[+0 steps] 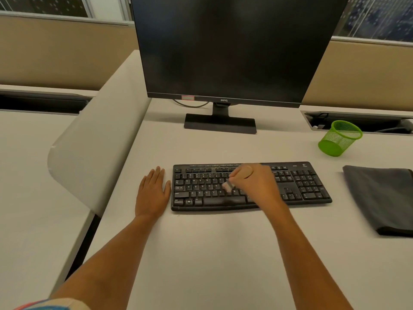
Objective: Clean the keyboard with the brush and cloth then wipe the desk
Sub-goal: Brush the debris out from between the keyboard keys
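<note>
A black keyboard (308, 186) lies across the middle of the pale desk (212, 253). My right hand (254, 184) hovers over its letter keys, fingers curled round a small brush (228, 186) whose pale, blurred tip touches the keys near the centre. My left hand (152, 193) lies flat on the desk with straight fingers, its thumb side against the keyboard's left edge. A folded dark grey cloth (382, 198) rests on the desk to the right of the keyboard, apart from both hands.
A black monitor (230, 45) on its stand (220, 123) rises behind the keyboard. A green mesh pen cup (339, 138) stands at the back right, near an open cable slot (362, 121). A curved white divider (93, 142) borders the desk on the left.
</note>
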Demonstrator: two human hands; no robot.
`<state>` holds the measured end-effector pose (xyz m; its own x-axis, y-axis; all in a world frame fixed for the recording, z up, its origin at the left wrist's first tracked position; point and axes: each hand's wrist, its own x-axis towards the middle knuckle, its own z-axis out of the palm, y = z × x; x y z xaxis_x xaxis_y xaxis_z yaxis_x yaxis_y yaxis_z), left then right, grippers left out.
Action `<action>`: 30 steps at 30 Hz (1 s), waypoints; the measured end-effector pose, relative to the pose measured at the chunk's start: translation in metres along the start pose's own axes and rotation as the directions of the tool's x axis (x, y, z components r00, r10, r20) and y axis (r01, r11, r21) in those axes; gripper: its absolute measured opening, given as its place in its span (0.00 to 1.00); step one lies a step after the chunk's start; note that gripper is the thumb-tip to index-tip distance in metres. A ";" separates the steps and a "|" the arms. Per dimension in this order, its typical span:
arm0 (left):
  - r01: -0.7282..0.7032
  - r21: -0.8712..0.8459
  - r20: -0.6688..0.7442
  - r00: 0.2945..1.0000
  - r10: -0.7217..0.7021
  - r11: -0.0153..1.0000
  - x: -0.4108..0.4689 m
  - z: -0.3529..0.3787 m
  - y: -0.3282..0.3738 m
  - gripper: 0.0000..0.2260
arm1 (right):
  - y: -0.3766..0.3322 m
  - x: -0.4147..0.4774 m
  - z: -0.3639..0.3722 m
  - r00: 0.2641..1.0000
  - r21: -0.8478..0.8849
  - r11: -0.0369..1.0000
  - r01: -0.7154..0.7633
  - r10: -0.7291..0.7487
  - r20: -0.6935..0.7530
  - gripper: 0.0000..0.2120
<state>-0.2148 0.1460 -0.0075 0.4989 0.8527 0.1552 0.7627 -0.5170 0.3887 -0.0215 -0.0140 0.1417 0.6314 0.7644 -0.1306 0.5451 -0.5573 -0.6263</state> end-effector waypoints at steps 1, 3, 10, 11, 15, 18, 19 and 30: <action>-0.004 0.002 0.000 1.000 0.004 1.000 0.000 0.000 0.000 0.23 | 0.007 0.005 -0.007 0.999 -0.032 0.999 -0.029 0.028 -0.044 0.09; -0.004 0.008 0.003 1.000 0.004 1.000 0.001 0.000 -0.001 0.23 | 0.020 0.014 -0.016 0.988 -0.118 0.989 -0.091 0.074 -0.138 0.08; 0.001 0.005 0.003 1.000 -0.001 1.000 0.001 0.001 0.000 0.23 | 0.001 0.007 0.033 0.998 -0.367 0.930 0.030 -0.049 -0.042 0.13; 0.002 0.007 0.002 1.000 -0.002 1.000 0.001 0.000 0.000 0.23 | -0.007 0.001 0.044 0.996 -0.346 0.934 0.087 -0.083 0.025 0.12; 0.003 0.010 0.006 1.000 -0.003 1.000 0.001 0.000 -0.001 0.27 | -0.020 -0.004 0.051 0.978 0.069 0.985 0.159 -0.166 0.124 0.08; 0.005 0.003 0.006 1.000 -0.005 1.000 0.001 0.001 0.000 0.23 | -0.011 0.011 0.017 0.988 0.234 0.964 0.129 -0.145 0.050 0.02; 0.005 0.000 0.003 1.000 -0.005 1.000 0.001 0.001 0.000 0.23 | -0.004 0.020 0.003 0.993 0.193 0.974 0.115 -0.119 0.008 0.02; -0.003 0.002 -0.002 1.000 0.003 1.000 0.002 0.002 -0.001 0.23 | 0.012 0.072 -0.025 0.994 -0.504 0.857 -0.109 0.110 -0.027 0.17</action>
<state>-0.2141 0.1482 -0.0092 0.5005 0.8512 0.1580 0.7618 -0.5197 0.3867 0.0448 0.0263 0.1439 0.7023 0.6893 -0.1779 0.6765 -0.7240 -0.1350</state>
